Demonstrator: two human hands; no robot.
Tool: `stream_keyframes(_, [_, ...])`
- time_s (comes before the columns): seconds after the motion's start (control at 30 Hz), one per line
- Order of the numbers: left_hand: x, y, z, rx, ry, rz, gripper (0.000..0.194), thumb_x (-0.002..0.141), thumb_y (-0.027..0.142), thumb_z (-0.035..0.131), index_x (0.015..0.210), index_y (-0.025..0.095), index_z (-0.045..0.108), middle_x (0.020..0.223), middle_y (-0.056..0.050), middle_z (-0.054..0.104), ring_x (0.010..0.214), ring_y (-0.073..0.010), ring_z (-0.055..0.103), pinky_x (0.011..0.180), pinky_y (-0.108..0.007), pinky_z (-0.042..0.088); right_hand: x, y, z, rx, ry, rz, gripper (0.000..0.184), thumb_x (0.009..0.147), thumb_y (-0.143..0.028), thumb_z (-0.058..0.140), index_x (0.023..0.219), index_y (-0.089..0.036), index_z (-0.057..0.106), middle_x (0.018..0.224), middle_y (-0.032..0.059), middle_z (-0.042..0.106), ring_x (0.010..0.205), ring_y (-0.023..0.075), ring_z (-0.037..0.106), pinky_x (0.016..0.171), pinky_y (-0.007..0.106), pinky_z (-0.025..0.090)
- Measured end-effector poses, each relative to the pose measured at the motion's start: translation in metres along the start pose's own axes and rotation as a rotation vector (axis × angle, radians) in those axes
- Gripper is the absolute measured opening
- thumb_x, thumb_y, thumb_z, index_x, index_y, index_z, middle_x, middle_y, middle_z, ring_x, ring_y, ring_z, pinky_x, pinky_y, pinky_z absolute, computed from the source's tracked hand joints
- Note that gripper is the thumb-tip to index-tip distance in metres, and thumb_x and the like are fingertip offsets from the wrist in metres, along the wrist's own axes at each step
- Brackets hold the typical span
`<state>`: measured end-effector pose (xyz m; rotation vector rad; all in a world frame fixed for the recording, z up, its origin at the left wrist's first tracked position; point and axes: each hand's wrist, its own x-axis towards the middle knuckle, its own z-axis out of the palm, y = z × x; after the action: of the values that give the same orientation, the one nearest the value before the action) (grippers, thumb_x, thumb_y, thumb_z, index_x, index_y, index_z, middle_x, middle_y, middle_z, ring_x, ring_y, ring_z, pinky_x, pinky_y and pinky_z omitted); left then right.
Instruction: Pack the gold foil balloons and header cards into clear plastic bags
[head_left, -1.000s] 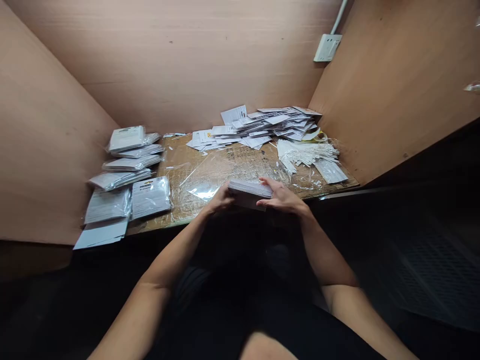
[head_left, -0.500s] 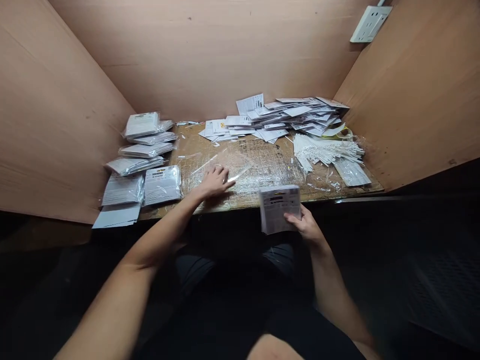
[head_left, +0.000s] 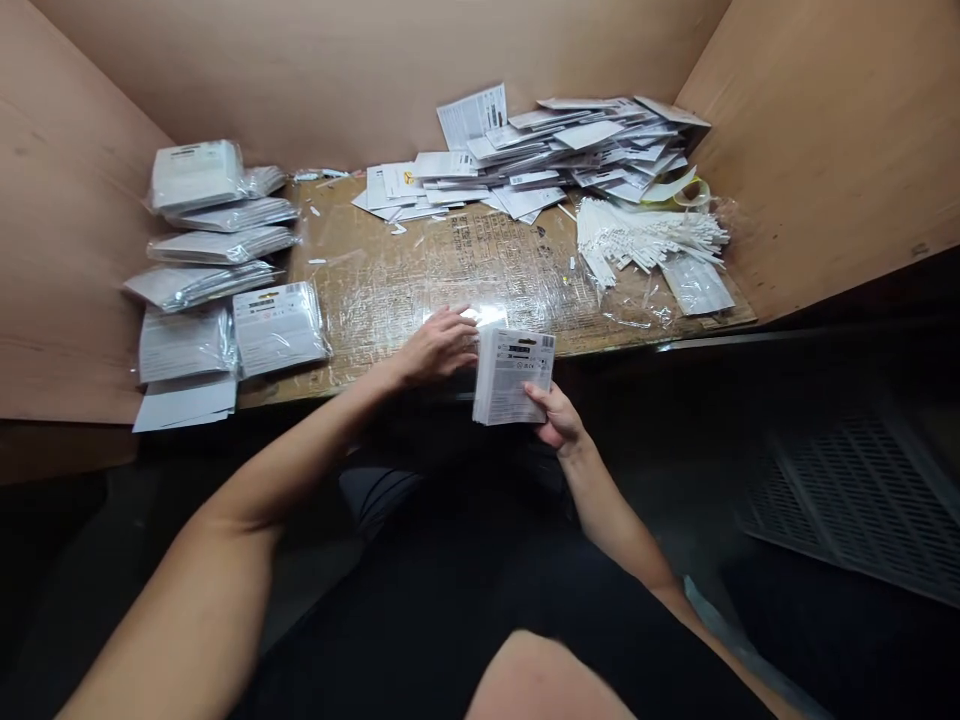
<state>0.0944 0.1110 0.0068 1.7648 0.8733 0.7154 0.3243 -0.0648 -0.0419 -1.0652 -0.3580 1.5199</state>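
Note:
My right hand [head_left: 551, 415] grips a thick stack of printed white cards [head_left: 514, 377] upright by its lower right corner, just off the front edge of the table. My left hand [head_left: 439, 347] lies low on the plastic-covered tabletop [head_left: 375, 300], with its fingers open and their tips at or very near the stack's left edge. Several plastic-wrapped packs of cards [head_left: 217, 260] lie in loose rows to the left of my left hand. A messy pile of paper cards [head_left: 525, 150] spreads across the back of the table.
Bundled thin white strips [head_left: 645, 235] and a plastic sleeve with a card [head_left: 697, 285] lie at the right of the table. Plywood walls [head_left: 825, 120] close off the back and both sides. A metal grille [head_left: 855, 510] sits low on the right.
The stack has moved left in my right hand and now stands nearer my left hand. My left hand has slid right along the table. The whole view has tilted further down.

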Motion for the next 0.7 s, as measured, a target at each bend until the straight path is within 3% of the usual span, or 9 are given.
stream_keyframes(0.1, [-0.071, -0.004, 0.019, -0.109, 0.627, -0.199, 0.035, 0.079, 0.031, 0.09, 0.101, 0.023, 0.063, 0.105, -0.007, 0.067, 0.109, -0.0258, 0.068, 0.093, -0.038, 0.056, 0.0, -0.003, 0.005, -0.009, 0.007, -0.003, 0.053, 0.075, -0.04, 0.094, 0.118, -0.021, 0.07, 0.12, 0.0099, 0.081, 0.112, 0.0336, 0.077, 0.1, 0.053, 0.065])
stream_keyframes(0.13, [-0.091, -0.004, 0.026, -0.221, 0.707, -0.318, 0.037, 0.08, 0.031, 0.089, 0.103, 0.023, 0.061, 0.103, -0.005, 0.066, 0.103, -0.0229, 0.069, 0.086, -0.034, 0.056, -0.001, -0.005, 0.004, -0.016, 0.004, 0.008, 0.052, 0.076, -0.041, 0.093, 0.118, -0.021, 0.069, 0.12, 0.0102, 0.081, 0.113, 0.0343, 0.077, 0.1, 0.053, 0.065])
stream_keyframes(0.17, [-0.107, -0.004, 0.034, -0.382, 0.703, -0.453, 0.038, 0.079, 0.03, 0.089, 0.104, 0.022, 0.061, 0.102, -0.005, 0.067, 0.099, -0.0216, 0.07, 0.08, -0.031, 0.056, -0.003, -0.007, 0.001, -0.022, 0.0, 0.022, 0.052, 0.076, -0.041, 0.093, 0.118, -0.021, 0.069, 0.12, 0.0105, 0.081, 0.114, 0.0349, 0.077, 0.1, 0.054, 0.065])
stream_keyframes(0.23, [-0.124, 0.0, 0.047, -0.701, 0.546, -0.671, 0.046, 0.072, 0.025, 0.093, 0.108, 0.02, 0.064, 0.107, -0.009, 0.072, 0.098, -0.0215, 0.074, 0.071, -0.027, 0.054, -0.007, -0.011, -0.003, -0.033, -0.007, 0.048, 0.052, 0.077, -0.04, 0.092, 0.119, -0.021, 0.069, 0.12, 0.011, 0.081, 0.114, 0.0357, 0.077, 0.1, 0.055, 0.065])
stream_keyframes(0.33, [-0.116, 0.005, 0.06, -0.931, 0.357, -0.767, 0.056, 0.062, 0.01, 0.094, 0.112, 0.015, 0.07, 0.117, -0.016, 0.077, 0.099, -0.0232, 0.078, 0.059, -0.02, 0.049, -0.01, -0.016, -0.005, -0.058, -0.016, 0.059, 0.053, 0.076, -0.041, 0.092, 0.119, -0.02, 0.07, 0.12, 0.0113, 0.081, 0.115, 0.0363, 0.076, 0.101, 0.056, 0.065])
stream_keyframes(0.4, [-0.104, 0.007, 0.066, -0.943, 0.384, -0.756, 0.051, 0.061, 0.004, 0.091, 0.107, 0.013, 0.073, 0.11, -0.016, 0.08, 0.092, -0.0209, 0.079, 0.055, -0.017, 0.045, -0.012, -0.02, -0.008, -0.085, -0.013, 0.052, 0.053, 0.076, -0.041, 0.092, 0.119, -0.02, 0.071, 0.12, 0.0114, 0.081, 0.116, 0.0366, 0.076, 0.102, 0.056, 0.064])
stream_keyframes(0.5, [-0.091, 0.005, 0.076, -0.953, 0.496, -0.723, 0.033, 0.066, 0.005, 0.09, 0.095, 0.011, 0.076, 0.097, -0.013, 0.081, 0.082, -0.0173, 0.079, 0.063, -0.019, 0.054, -0.02, -0.028, -0.02, -0.12, 0.026, 0.003, 0.053, 0.074, -0.042, 0.092, 0.118, -0.021, 0.071, 0.119, 0.0115, 0.081, 0.116, 0.0374, 0.075, 0.1, 0.056, 0.064])
stream_keyframes(0.6, [-0.087, 0.002, 0.087, -0.976, 0.569, -0.697, 0.025, 0.073, 0.014, 0.092, 0.091, 0.011, 0.076, 0.088, -0.011, 0.08, 0.079, -0.0164, 0.078, 0.07, -0.023, 0.059, -0.036, -0.034, -0.038, -0.148, 0.014, -0.007, 0.053, 0.072, -0.044, 0.093, 0.114, -0.021, 0.073, 0.115, 0.0121, 0.082, 0.109, 0.0366, 0.078, 0.095, 0.052, 0.065])
stream_keyframes(0.7, [-0.082, 0.0, 0.097, -0.972, 0.59, -0.673, 0.029, 0.078, 0.031, 0.094, 0.088, 0.013, 0.074, 0.083, -0.008, 0.079, 0.076, -0.0165, 0.078, 0.071, -0.026, 0.061, -0.05, -0.032, -0.043, -0.169, -0.113, 0.079, 0.053, 0.069, -0.042, 0.095, 0.112, -0.018, 0.075, 0.111, 0.0125, 0.082, 0.099, 0.0321, 0.08, 0.09, 0.044, 0.065])
